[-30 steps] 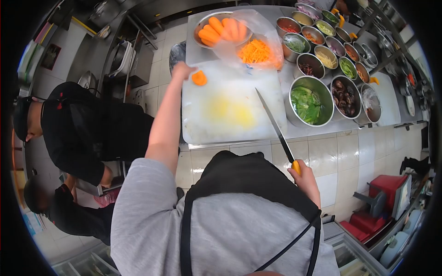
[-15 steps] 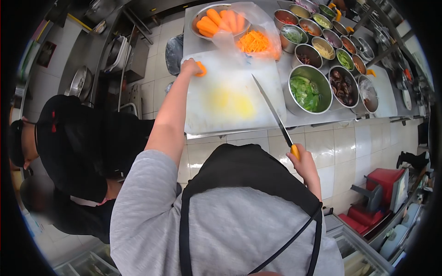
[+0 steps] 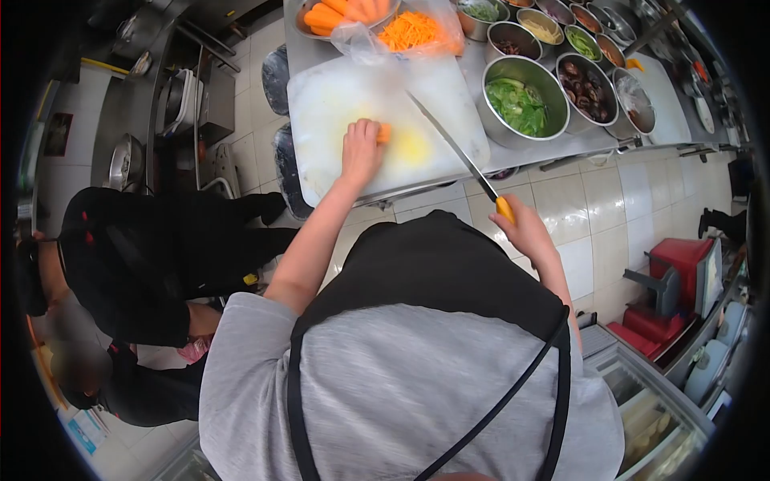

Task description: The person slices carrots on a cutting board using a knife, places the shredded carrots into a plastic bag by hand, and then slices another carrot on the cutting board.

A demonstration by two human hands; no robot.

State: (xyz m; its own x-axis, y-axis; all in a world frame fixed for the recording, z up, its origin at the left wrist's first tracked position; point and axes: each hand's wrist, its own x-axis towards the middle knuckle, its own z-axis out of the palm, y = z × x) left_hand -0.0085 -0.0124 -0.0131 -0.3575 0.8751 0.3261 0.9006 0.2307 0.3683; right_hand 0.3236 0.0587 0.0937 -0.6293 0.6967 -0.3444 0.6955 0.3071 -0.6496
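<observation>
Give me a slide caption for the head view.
Left hand with a carrot piece at the board, right hand gripping a knife.

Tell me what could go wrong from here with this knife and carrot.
The left hand grips the carrot piece on the cutting board, fingers bare: the knife in the right hand could nick them if it strays. The plastic bag near the board's far edge might also snag the knife's tip.

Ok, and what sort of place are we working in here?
Most likely a commercial kitchen. The left hand holds a carrot piece on a white cutting board, the right hand grips a long knife, and metal pots of prepared ingredients crowd the counter.
</observation>
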